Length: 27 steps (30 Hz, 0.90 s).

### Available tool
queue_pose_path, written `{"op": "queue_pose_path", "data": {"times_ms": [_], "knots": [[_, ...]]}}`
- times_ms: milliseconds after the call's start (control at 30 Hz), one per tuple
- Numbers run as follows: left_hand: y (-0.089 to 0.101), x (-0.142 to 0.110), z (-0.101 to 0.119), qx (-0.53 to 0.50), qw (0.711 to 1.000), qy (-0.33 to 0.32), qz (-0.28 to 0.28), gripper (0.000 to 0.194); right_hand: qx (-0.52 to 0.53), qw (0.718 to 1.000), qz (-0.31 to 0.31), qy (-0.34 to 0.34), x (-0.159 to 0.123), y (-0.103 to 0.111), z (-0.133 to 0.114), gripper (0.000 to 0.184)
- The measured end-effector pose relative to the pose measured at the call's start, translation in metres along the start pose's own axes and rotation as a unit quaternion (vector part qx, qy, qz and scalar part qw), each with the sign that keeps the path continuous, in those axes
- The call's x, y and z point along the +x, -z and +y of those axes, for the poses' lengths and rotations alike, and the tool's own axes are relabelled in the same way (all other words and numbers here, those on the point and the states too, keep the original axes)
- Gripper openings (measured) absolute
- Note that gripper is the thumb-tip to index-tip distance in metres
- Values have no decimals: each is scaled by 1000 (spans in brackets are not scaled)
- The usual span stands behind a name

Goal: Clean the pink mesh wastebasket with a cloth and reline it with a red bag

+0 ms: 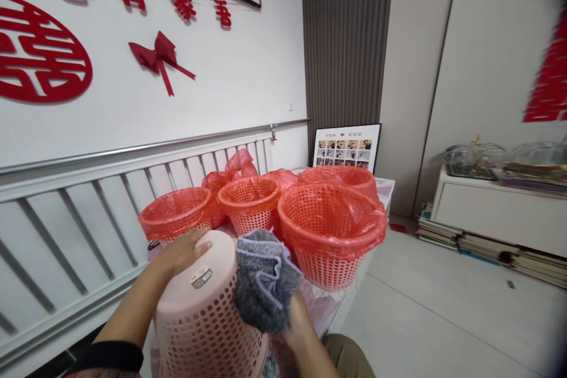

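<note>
The left hand (183,254) lies palm-down and partly open, fingers resting over the base of the pale pink basket (212,319) without a closed grip. The right hand (296,313) bunches a gray cloth (263,280); its fingers are hidden beneath, so how tightly they close I cannot tell.

The basket stands bottom-up and tilted, its long axis running from base at 11 o'clock to rim at 5. From the right hand it lies at 9 o'clock, with the perforated wall nearer that hand and the base nearer the left. The cloth overlaps the wall in view; contact is unclear.

Around the basket, one red-lined basket (177,221) sits at 11 o'clock, a smaller lined basket (252,221) near 1, and a large lined basket (330,269) at 2, crowding the cloth's far side. The radiator (106,212) bounds 10 o'clock.
</note>
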<state>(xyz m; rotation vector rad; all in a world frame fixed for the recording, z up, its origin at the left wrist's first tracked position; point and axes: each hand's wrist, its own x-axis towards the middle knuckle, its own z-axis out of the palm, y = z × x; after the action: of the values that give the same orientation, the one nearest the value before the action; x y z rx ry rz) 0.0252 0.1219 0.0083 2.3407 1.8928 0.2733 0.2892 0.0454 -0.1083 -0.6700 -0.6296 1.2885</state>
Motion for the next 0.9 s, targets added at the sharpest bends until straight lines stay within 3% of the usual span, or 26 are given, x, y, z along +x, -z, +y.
{"op": "queue_pose_path", "data": {"times_ms": [100,233,433,600,733,900], "knots": [[0,0,-1,4,1000,-1,0,82,-44,999,6,-3,0,-1,17,53],[0,0,-1,1,1000,-5,4,82,-161,981,8,109,4,12,38,48],[2,-2,2,-4,1000,0,3,77,-374,891,-24,257,-4,22,75,55],[3,-2,3,-5,1000,-3,-3,78,-461,831,-30,309,-3,19,71,71],[2,0,1,-5,1000,2,-5,82,-462,835,-71,290,4,16,55,75],[0,0,0,-5,1000,-1,-3,81,-436,869,-151,176,-7,12,33,57]]}}
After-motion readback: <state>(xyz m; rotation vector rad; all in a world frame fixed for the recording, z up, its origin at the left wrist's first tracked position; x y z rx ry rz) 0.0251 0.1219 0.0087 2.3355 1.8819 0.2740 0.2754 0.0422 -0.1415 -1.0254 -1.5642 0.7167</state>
